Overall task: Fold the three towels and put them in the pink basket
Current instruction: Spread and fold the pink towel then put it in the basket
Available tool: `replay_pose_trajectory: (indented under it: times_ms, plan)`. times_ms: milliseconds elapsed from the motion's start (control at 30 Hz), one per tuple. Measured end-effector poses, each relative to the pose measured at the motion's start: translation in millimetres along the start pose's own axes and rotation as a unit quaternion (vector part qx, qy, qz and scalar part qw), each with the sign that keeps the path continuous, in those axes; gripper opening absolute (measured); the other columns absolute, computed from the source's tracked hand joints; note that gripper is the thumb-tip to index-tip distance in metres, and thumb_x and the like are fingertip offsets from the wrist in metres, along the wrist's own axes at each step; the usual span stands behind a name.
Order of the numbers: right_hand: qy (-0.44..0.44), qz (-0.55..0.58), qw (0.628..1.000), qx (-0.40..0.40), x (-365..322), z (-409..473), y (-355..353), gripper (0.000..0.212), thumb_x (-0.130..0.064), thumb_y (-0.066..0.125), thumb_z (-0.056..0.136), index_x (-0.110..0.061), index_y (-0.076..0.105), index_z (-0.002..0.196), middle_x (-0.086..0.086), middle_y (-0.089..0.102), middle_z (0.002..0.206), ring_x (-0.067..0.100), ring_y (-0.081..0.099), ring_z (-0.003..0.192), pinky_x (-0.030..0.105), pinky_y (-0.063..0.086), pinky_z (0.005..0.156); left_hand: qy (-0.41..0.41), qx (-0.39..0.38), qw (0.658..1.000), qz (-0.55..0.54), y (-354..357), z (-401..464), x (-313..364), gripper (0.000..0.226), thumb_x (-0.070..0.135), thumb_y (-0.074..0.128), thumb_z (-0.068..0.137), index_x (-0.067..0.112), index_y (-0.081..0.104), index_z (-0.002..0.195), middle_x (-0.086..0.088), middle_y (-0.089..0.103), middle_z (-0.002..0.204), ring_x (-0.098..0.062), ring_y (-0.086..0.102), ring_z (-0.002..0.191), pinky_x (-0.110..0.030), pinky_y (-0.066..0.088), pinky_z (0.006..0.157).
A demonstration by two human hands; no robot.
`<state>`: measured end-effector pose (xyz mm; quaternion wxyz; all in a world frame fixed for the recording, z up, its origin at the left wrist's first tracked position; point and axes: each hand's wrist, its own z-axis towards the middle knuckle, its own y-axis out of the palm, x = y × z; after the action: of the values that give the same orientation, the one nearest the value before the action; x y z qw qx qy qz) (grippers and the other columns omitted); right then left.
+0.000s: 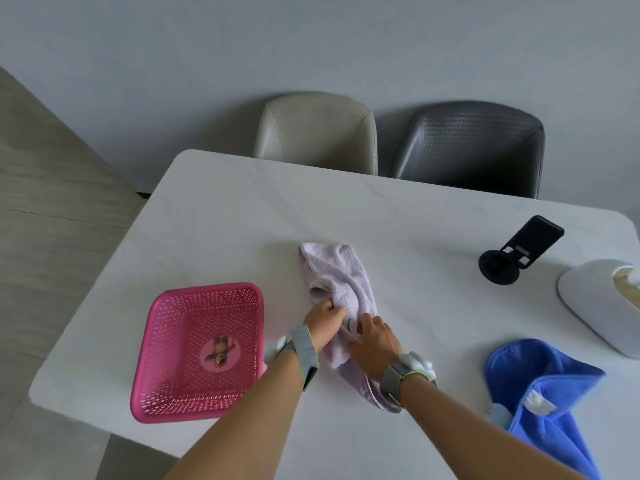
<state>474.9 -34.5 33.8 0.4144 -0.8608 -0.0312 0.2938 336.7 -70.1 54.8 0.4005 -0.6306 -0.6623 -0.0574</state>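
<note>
Head view looks down on a white marble-look bench (221, 216), where a crumpled lilac terry towel (341, 278) lies in the middle. The left hand (323, 322) has its grip bunched tight around a fold of it; the right hand (375, 337) pinches the cloth beside it. A pink perforated plastic basket (166, 393) sits just left, holding no towel. A blue fleece towel (554, 386) lies rumpled to the right.

Both forearms are bare, with no sleeves in view. Each wrist carries a grey band (304, 353) edged in pale green, and a white, rounded plastic device (417, 364) is mounted on each band. No rings show.
</note>
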Motion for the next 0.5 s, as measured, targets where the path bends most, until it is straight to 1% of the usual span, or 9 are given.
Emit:
replay_pose_trajectory:
  times_ms: [33, 100, 133, 200, 267, 333, 400, 467, 500]
  plan:
    - [-0.007, 0.0, 1.0, -0.003, 7, -9, 2, 0.024, -0.035, 0.056, 0.087, -0.021, 0.043, 0.101, 0.005, 0.054, 0.108, 0.032, 0.056, 0.101, 0.036, 0.043, 0.074, -0.003, -0.003, 1.0, 0.008, 6, -8, -2, 0.017, 0.024, 0.05, 0.086, 0.02, 0.051, 0.069, -0.003, 0.059, 0.073, -0.03, 0.056, 0.081, -0.032, 0.04, 0.069]
    - [-0.019, -0.007, 1.0, -0.008, 16, -20, 7, 0.034, -0.043, 0.06, 0.086, -0.021, 0.045, 0.106, 0.003, 0.055, 0.108, 0.03, 0.059, 0.102, 0.037, 0.047, 0.075, -0.005, 0.0, 1.0, 0.025, 13, -18, -6, 0.014, 0.031, 0.052, 0.084, 0.02, 0.054, 0.074, -0.008, 0.066, 0.086, -0.032, 0.06, 0.089, -0.032, 0.04, 0.072]
    - [-0.022, -0.009, 1.0, -0.003, 18, -27, 4, 0.039, -0.047, 0.062, 0.084, -0.021, 0.045, 0.109, 0.001, 0.055, 0.108, 0.029, 0.059, 0.102, 0.036, 0.047, 0.075, -0.003, 0.004, 0.999, 0.034, 15, -23, -6, 0.016, 0.036, 0.053, 0.081, 0.02, 0.056, 0.077, -0.007, 0.067, 0.089, -0.031, 0.062, 0.092, -0.032, 0.042, 0.073]
    - [-0.021, -0.011, 1.0, 0.016, 21, -34, -4, 0.052, -0.059, 0.064, 0.083, -0.021, 0.045, 0.113, 0.0, 0.054, 0.107, 0.026, 0.056, 0.1, 0.033, 0.044, 0.073, 0.001, 0.016, 0.998, 0.059, 16, -32, -3, 0.022, 0.042, 0.057, 0.076, 0.021, 0.057, 0.078, 0.0, 0.067, 0.082, -0.024, 0.063, 0.085, -0.03, 0.043, 0.069]
    - [-0.032, -0.024, 0.999, 0.029, 23, -35, -13, 0.057, -0.065, 0.063, 0.083, -0.02, 0.045, 0.114, 0.0, 0.051, 0.107, 0.026, 0.053, 0.098, 0.034, 0.041, 0.072, 0.017, 0.033, 0.996, 0.083, 16, -36, 4, 0.024, 0.043, 0.063, 0.073, 0.02, 0.057, 0.077, 0.005, 0.066, 0.075, -0.019, 0.063, 0.078, -0.029, 0.045, 0.065]
    - [-0.04, -0.022, 0.998, 0.047, 23, -32, -24, 0.045, -0.057, 0.058, 0.091, -0.018, 0.049, 0.113, 0.004, 0.051, 0.109, 0.029, 0.053, 0.102, 0.035, 0.04, 0.071, 0.042, 0.043, 0.992, 0.113, 12, -35, 13, 0.027, 0.043, 0.067, 0.074, 0.018, 0.06, 0.082, 0.006, 0.067, 0.078, -0.019, 0.065, 0.081, -0.029, 0.046, 0.069]
    - [-0.059, -0.011, 0.996, 0.062, 20, -28, -37, 0.029, -0.043, 0.051, 0.1, -0.017, 0.053, 0.111, 0.008, 0.053, 0.111, 0.034, 0.054, 0.105, 0.036, 0.04, 0.073, 0.073, 0.055, 0.989, 0.116, 7, -32, 22, 0.034, 0.047, 0.073, 0.076, 0.02, 0.061, 0.093, 0.009, 0.065, 0.088, -0.015, 0.065, 0.086, -0.028, 0.048, 0.075]
    - [-0.061, 0.006, 0.996, 0.063, 16, -22, -51, 0.025, -0.035, 0.043, 0.104, -0.013, 0.053, 0.111, 0.011, 0.053, 0.11, 0.037, 0.056, 0.103, 0.037, 0.042, 0.077, 0.1, 0.067, 0.989, 0.08, -1, -28, 28, 0.055, 0.051, 0.08, 0.073, 0.022, 0.055, 0.112, 0.01, 0.064, 0.106, -0.013, 0.065, 0.095, -0.029, 0.051, 0.086]
    - [-0.042, 0.037, 0.996, 0.072, 15, -17, -57, 0.026, -0.035, 0.04, 0.105, -0.012, 0.051, 0.109, 0.01, 0.053, 0.107, 0.038, 0.057, 0.1, 0.038, 0.044, 0.078, 0.114, 0.066, 0.989, 0.063, -6, -27, 32, 0.066, 0.05, 0.083, 0.071, 0.023, 0.051, 0.122, 0.008, 0.063, 0.113, -0.014, 0.065, 0.099, -0.031, 0.051, 0.091]
